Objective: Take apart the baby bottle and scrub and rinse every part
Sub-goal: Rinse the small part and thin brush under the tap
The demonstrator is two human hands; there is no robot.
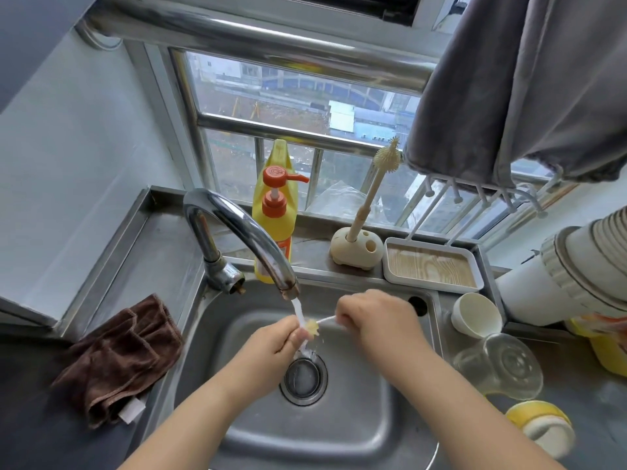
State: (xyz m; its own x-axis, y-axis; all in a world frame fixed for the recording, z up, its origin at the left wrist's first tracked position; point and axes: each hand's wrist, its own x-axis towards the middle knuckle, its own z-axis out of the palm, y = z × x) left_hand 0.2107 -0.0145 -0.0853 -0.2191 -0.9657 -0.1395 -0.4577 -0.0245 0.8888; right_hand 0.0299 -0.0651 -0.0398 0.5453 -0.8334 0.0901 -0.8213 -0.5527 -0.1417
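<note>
Two hands meet over the sink [356, 432], under the tap [258, 245] stream. Left hand [271, 347] pinches something small at its fingertips; the water and the fingers hide it, so what part it is cannot be told. Right hand [376, 320], fingers curled, grips the thin white stem of a small brush [312, 326], whose yellowish head sits against the left fingertips in the stream. Drain [303, 376] lies just below the hands.

Right of the right hand, on the steel counter: clear bottle [498, 364] on its side, white cup [476, 315], yellow-and-white piece [539, 427] partly cut off by the arm. Beyond it: tray [432, 266], big brush [376, 184] in a holder. Beyond the left hand: yellow soap bottle [276, 212]. Left of it: brown cloth [118, 357]. Window behind; grey towel [519, 79] hangs upper right.
</note>
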